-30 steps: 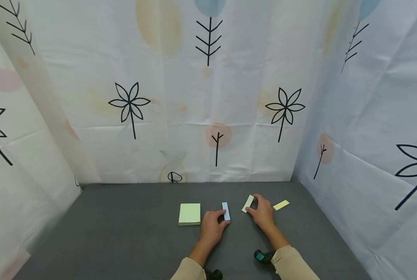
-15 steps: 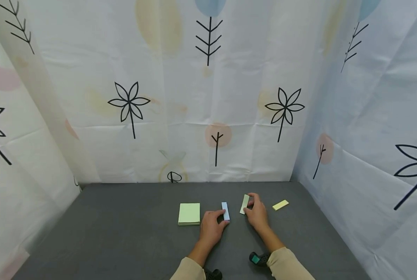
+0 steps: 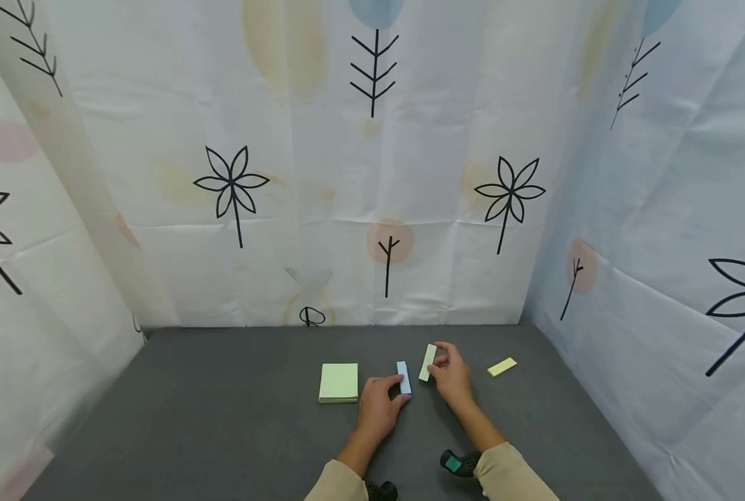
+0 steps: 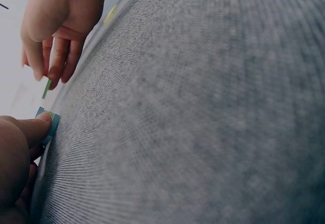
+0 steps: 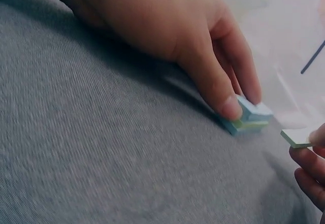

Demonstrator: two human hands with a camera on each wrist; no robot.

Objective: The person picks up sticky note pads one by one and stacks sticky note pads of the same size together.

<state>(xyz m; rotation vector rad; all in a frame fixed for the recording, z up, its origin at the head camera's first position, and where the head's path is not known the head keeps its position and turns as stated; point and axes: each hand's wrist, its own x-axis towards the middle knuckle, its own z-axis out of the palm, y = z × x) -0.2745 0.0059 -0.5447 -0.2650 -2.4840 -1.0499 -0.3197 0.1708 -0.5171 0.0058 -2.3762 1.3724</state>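
Observation:
In the head view my left hand point(image 3: 377, 409) pinches a narrow stack of sticky note pads point(image 3: 403, 368) on the table, blue on top. The right wrist view shows the stack's layers point(image 5: 251, 118): blue above and below, yellow-green between. My right hand point(image 3: 455, 383) holds a narrow pale green sticky note pad point(image 3: 428, 362) between thumb and fingers, just right of the stack and apart from it. In the left wrist view this green pad point(image 4: 46, 88) is seen edge-on, above the table. A narrow yellow sticky note pad point(image 3: 502, 367) lies farther right, untouched.
A square light green sticky note pad point(image 3: 339, 382) lies left of my left hand. Grey cloth covers the table point(image 3: 222, 417). White printed curtains point(image 3: 309, 264) stand behind and on both sides. Black wrist devices point(image 3: 460, 463) sit by the sleeves.
My right hand has moved left with the pale green pad, bringing it closer to the stack. The left hand has kept its place on the stack.

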